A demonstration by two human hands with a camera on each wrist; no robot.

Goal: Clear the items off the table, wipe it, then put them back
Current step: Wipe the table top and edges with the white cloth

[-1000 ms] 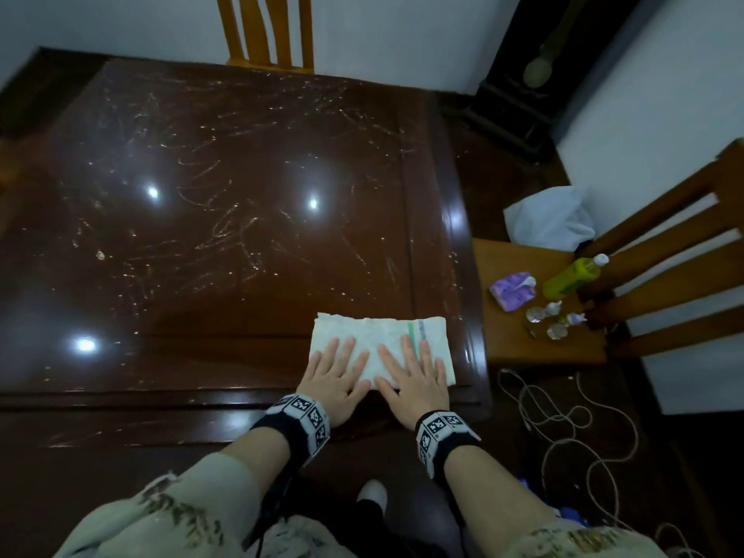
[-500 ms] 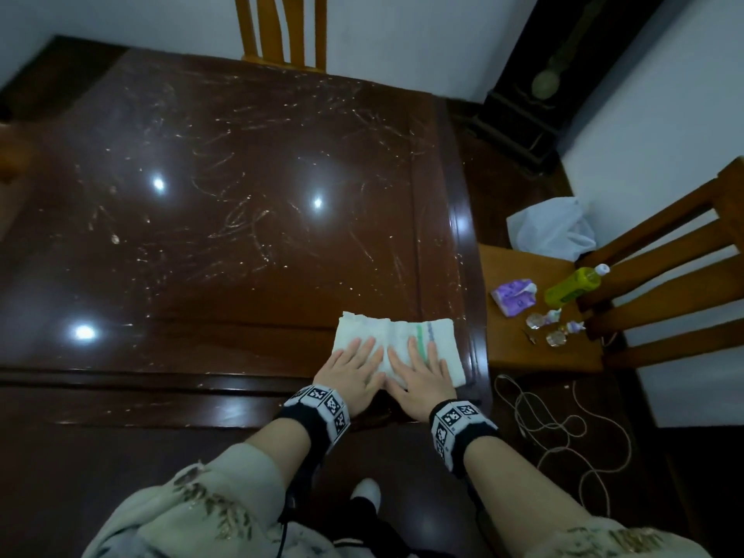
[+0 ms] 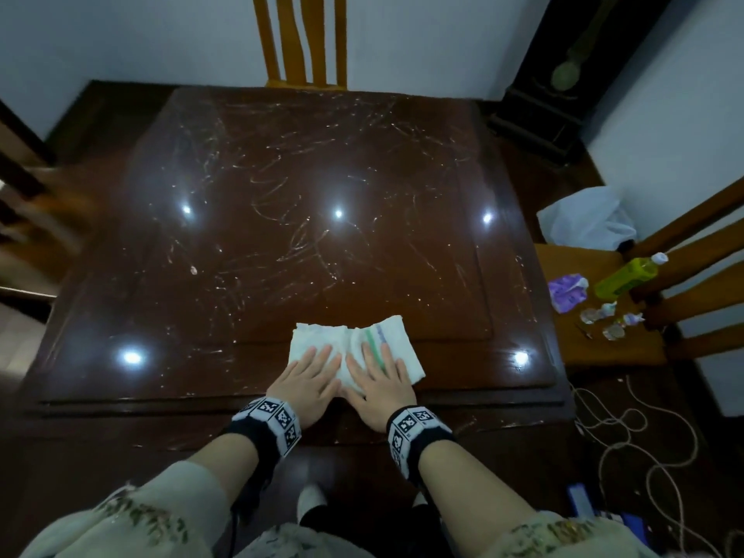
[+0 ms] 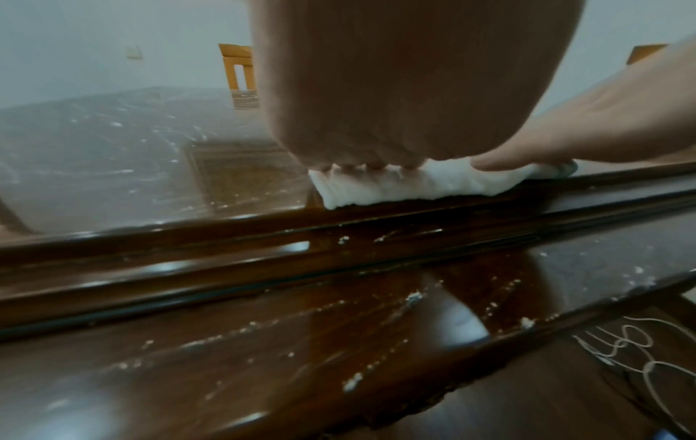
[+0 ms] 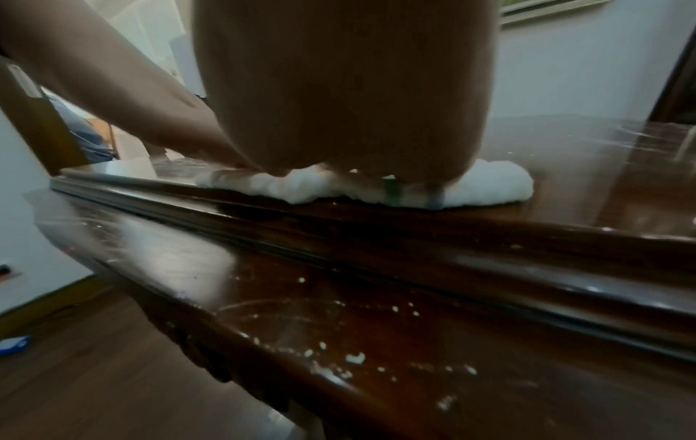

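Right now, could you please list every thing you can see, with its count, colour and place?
table: one, dark brown, centre, streaked with white scratches
cloth: one, white with a green stripe, near edge of the table
chair: one, orange-brown, right of the table
green bottle: one, lying on the chair
purple packet: one, on the chair
white bag: one, behind the chair seat
cord: one, pale, on the floor
far chair: one, orange-brown
left hand: pressing flat on the cloth
right hand: pressing flat on the cloth

bare forearms, pale grey-green sleeves point(image 3: 133, 513) with a dark leafy print, black wristbands point(image 3: 263, 422) with black-and-white square tag markers on both wrists, white socks point(image 3: 311, 499).
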